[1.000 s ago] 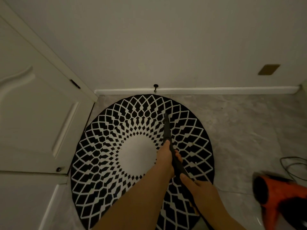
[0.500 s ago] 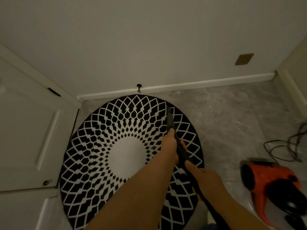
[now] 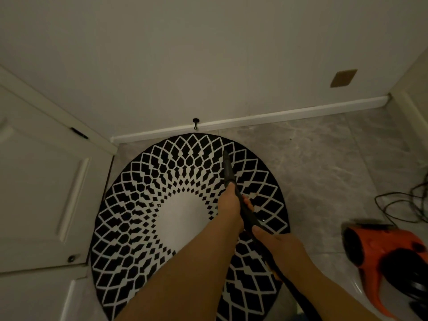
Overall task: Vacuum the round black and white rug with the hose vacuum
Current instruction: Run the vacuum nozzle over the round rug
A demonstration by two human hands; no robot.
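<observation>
Two hands grip one slim black vacuum nozzle (image 3: 228, 169) over a round rug.

The left hand (image 3: 229, 205) and right hand (image 3: 278, 243) wrap its matte tube, tip near the far edge of the black-and-white diamond-patterned rug (image 3: 143, 218) on the grey marbled floor (image 3: 324, 172). One glossy orange vacuum body (image 3: 382, 253) sits right.

The room is showing dim, under a warm yellowish cast that is greying the wall (image 3: 208, 54) and the floor (image 3: 324, 172). No lamp is showing, and shadows are staying soft. The wide lens is bowing the baseboard (image 3: 278, 117) and leaning the door (image 3: 41, 181) outward at the frame's edge. The rug (image 3: 143, 218) pattern is reading crisp beyond the left grip (image 3: 229, 202), while the orange vacuum body (image 3: 379, 251), well to the right of the right grip (image 3: 281, 247), is looking soft and stretched. The dark nozzle (image 3: 228, 169) is merging with the black patches.
</observation>
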